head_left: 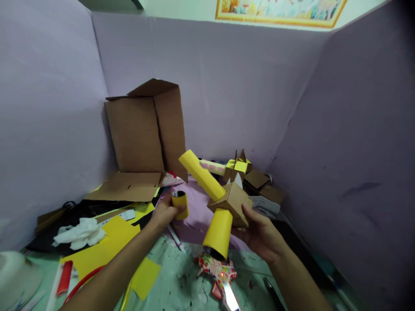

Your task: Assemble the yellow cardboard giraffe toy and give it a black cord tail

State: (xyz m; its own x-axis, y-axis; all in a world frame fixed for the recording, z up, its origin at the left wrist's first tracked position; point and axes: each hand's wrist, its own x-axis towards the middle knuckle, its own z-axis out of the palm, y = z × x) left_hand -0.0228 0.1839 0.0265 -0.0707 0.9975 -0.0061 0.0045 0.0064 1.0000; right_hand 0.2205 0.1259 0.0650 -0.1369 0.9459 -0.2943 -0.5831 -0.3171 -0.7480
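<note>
My left hand [166,211] is closed around a short yellow paper tube [180,204] with a dark inside. In my right hand [259,231] is a small brown cardboard box [236,199], gripped by its right side. From the box a long yellow tube [202,175] sticks out up to the left. A wider yellow paper cup [219,233], its dark opening facing down, is attached at the box's lower side. The short tube is apart from the box. Under the cup lies a red-and-white patterned object [216,272] with a small red light, possibly a glue gun.
A large open cardboard box [136,134] stands at the back left. Yellow paper sheets [110,242], a crumpled white tissue [81,233] and a red roll [65,277] lie at left. Smaller cardboard pieces [257,178] sit behind my right hand. A dark pen-like tool [272,291] lies front right.
</note>
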